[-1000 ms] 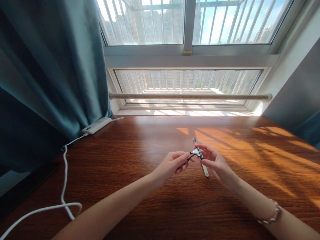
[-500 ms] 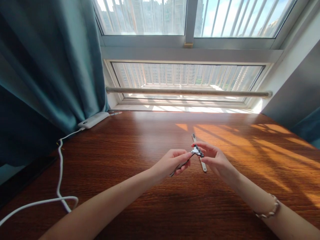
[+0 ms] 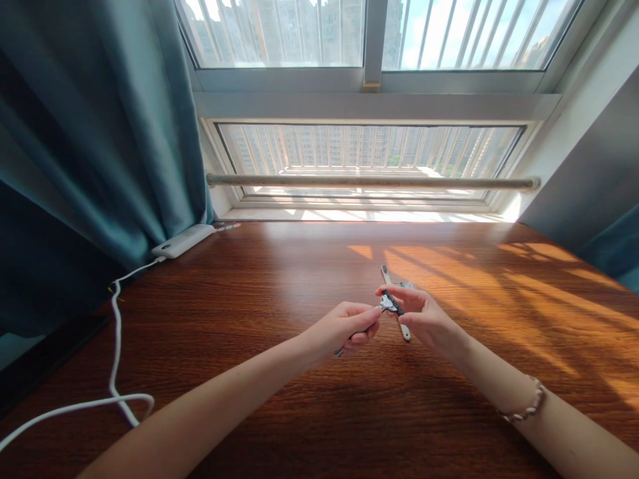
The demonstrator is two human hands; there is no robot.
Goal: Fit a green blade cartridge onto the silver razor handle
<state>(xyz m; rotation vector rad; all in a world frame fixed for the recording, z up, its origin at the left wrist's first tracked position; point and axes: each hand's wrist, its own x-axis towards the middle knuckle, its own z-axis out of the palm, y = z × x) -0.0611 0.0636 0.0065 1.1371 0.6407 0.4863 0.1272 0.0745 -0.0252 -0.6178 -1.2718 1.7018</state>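
Note:
A razor (image 3: 388,303) with a silvery neck and a dark, wide head is held above the table. My left hand (image 3: 352,326) is closed around its handle, and the handle's end shows below the fingers. At the head, my right hand (image 3: 422,316) has its forefinger by the upper end and its thumb by the lower end, gripping it across its width. Beneath the hands a white toothbrush (image 3: 405,330) lies on the table, bristle end away from me, its middle hidden. Behind the right fingers peeks a small greenish and pale thing (image 3: 407,285), too covered to name.
The brown wooden table (image 3: 279,279) reaches to a barred window (image 3: 372,146) with a rail (image 3: 369,181) across it. At the left, a white power strip or adapter (image 3: 184,241) with a white cable (image 3: 116,346) lies by the blue curtain (image 3: 104,120).
Both hands and the razor stay in nearly the same place, with the razor head turned slightly. The small greenish thing behind my right hand now shows. The whole view has shifted a little.

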